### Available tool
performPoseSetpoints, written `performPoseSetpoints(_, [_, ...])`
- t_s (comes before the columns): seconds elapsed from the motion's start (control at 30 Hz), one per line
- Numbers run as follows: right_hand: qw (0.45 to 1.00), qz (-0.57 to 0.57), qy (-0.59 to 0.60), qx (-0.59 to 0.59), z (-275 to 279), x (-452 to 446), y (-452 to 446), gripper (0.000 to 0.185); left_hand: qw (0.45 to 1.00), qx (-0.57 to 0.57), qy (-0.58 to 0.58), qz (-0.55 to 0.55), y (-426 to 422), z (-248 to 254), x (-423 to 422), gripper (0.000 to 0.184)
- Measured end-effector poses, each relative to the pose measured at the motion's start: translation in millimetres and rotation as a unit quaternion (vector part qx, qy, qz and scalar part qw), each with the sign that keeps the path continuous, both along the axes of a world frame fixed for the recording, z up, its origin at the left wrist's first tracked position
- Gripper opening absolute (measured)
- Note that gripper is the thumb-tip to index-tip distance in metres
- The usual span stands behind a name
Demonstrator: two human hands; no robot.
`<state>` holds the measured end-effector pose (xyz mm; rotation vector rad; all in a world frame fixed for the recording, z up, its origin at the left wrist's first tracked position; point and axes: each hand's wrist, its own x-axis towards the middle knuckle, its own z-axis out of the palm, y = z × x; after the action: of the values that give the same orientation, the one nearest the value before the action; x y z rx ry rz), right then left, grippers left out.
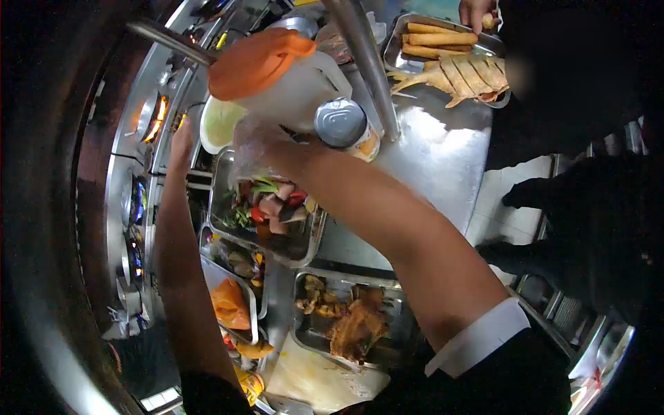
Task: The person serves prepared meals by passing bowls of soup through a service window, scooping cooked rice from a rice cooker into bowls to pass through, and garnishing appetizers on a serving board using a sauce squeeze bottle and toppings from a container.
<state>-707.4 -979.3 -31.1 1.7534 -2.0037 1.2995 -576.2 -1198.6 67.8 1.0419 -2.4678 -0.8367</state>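
Note:
My left hand [181, 144] is stretched out toward the stove front, fingers drawn together at a small yellow part, too small to name. My right hand [266, 146] is wrapped in or behind thin clear plastic [250, 142], and its fingers are blurred. It hovers over a steel tray [294, 257] of meat chunks [275, 204], red pieces and green leaves. Beside my right wrist stands a tin can [341, 123]. Just beyond are a translucent pitcher [297, 90] with an orange lid [257, 63] and a white bowl [220, 123] of pale green liquid.
Burners with flames [160, 114] line the left side. A steel post [366, 62] rises from the counter [436, 155]. Another person's hand [477, 14] is near rolls [439, 39] and a scored fish [460, 75]. Nearer me are a tray of fried meat [356, 328] and a cutting board [325, 384].

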Motion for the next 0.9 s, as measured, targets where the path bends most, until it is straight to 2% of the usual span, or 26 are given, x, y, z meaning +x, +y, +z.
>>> performPoseSetpoints(0.03, [0.998, -0.028, -0.025, 0.049, 3.2, 6.0, -0.9, 0.020, 0.999, 0.019, -0.037, 0.017, -10.7, -3.3, -5.7, 0.074])
performPoseSetpoints(0.07, [0.992, -0.055, -0.047, 0.101, 5.4, 12.4, -2.5, 0.021, 0.998, 0.007, 0.051, 0.025, -30.1, -26.1, -8.3, 0.074])
performPoseSetpoints(0.13, [0.992, -0.012, -0.117, 0.047, 8.0, 14.4, 0.9, 0.022, 0.998, 0.051, 0.035, -0.011, -27.4, -19.0, -14.0, 0.066])
performPoseSetpoints(0.17, [0.992, -0.030, -0.103, 0.066, 6.3, 13.6, -6.4, 0.021, 0.997, 0.072, 0.027, -0.028, -21.8, -16.0, -17.1, 0.062])
performPoseSetpoints(0.2, [0.991, -0.050, -0.086, 0.084, -13.7, 14.3, -34.8, 0.020, 0.988, 0.130, 0.078, 0.008, -18.0, -21.5, -26.6, 0.061])
performPoseSetpoints(0.23, [0.989, -0.071, -0.072, 0.105, -26.8, 11.7, -48.8, 0.019, 0.988, 0.131, 0.081, -0.010, -20.7, -26.2, -29.3, 0.061])
performPoseSetpoints(0.27, [0.974, -0.206, 0.046, 0.089, -28.6, 6.8, -49.3, 0.017, 0.987, 0.131, 0.086, -0.028, -23.8, -28.3, -29.3, 0.060])
performPoseSetpoints(0.3, [0.926, -0.333, 0.162, 0.073, -22.9, 6.3, -39.9, 0.016, 0.986, 0.131, 0.090, -0.044, -29.3, -31.3, -29.3, 0.060])
performPoseSetpoints(0.33, [0.850, -0.447, 0.273, 0.055, -15.3, 9.2, -27.9, 0.015, 0.985, 0.131, 0.090, -0.062, -34.5, -33.4, -30.6, 0.054])
performPoseSetpoints(0.37, [0.746, -0.548, 0.376, 0.039, -6.7, 12.2, -12.9, 0.014, 0.979, 0.160, 0.114, -0.049, -39.8, -40.5, -31.3, 0.052])
performPoseSetpoints(0.4, [0.617, -0.632, 0.469, 0.020, 1.8, 13.9, -0.4, 0.014, 0.972, 0.188, 0.140, -0.037, -43.6, -46.6, -32.0, 0.050])
performPoseSetpoints(0.43, [0.544, -0.668, 0.507, 0.017, 4.3, 16.8, 5.4, 0.013, 0.962, 0.217, 0.163, -0.024, -43.4, -49.6, -32.5, 0.048])
performPoseSetpoints(0.47, [0.468, -0.703, 0.536, 0.010, 5.9, 20.1, 10.5, 0.013, 0.973, 0.199, 0.118, 0.004, -46.9, -49.0, -32.3, 0.043])
performPoseSetpoints(0.5, [0.466, -0.713, 0.523, 0.014, 5.2, 22.4, 7.8, 0.011, 0.970, 0.210, 0.123, 0.004, -44.2, -48.0, -35.5, 0.041])
performPoseSetpoints(0.57, [0.539, -0.688, 0.484, 0.028, 4.9, 28.6, 3.2, 0.008, 0.964, 0.231, 0.131, 0.011, -37.5, -43.2, -35.6, 0.039])
performPoseSetpoints(0.6, [0.609, -0.650, 0.452, 0.037, 3.4, 32.9, -2.1, 0.008, 0.991, 0.114, 0.064, 0.005, -26.5, -35.0, -34.7, 0.036])
performPoseSetpoints(0.67, [0.687, -0.575, 0.438, 0.065, -2.7, 36.9, -10.5, 0.009, 0.972, 0.194, 0.134, 0.007, -33.8, -42.7, -34.0, 0.037])
performPoseSetpoints(0.7, [0.698, -0.543, 0.459, 0.086, 1.3, 34.0, -5.0, 0.010, 0.958, 0.233, 0.169, 0.008, -38.4, -47.0, -32.8, 0.038])
performPoseSetpoints(0.8, [0.718, -0.443, 0.517, 0.145, 10.7, 19.5, 14.5, 0.014, 0.965, 0.203, 0.167, 0.008, -41.7, -49.4, -31.4, 0.038])
performPoseSetpoints(0.87, [0.720, -0.457, 0.504, 0.138, 9.2, 19.7, 12.0, 0.016, 0.963, 0.208, 0.168, 0.020, -45.6, -53.0, -30.1, 0.034])
performPoseSetpoints(0.9, [0.716, -0.504, 0.471, 0.110, -3.7, 25.3, -2.6, 0.017, 0.963, 0.209, 0.168, 0.027, -48.4, -53.1, -28.5, 0.033])
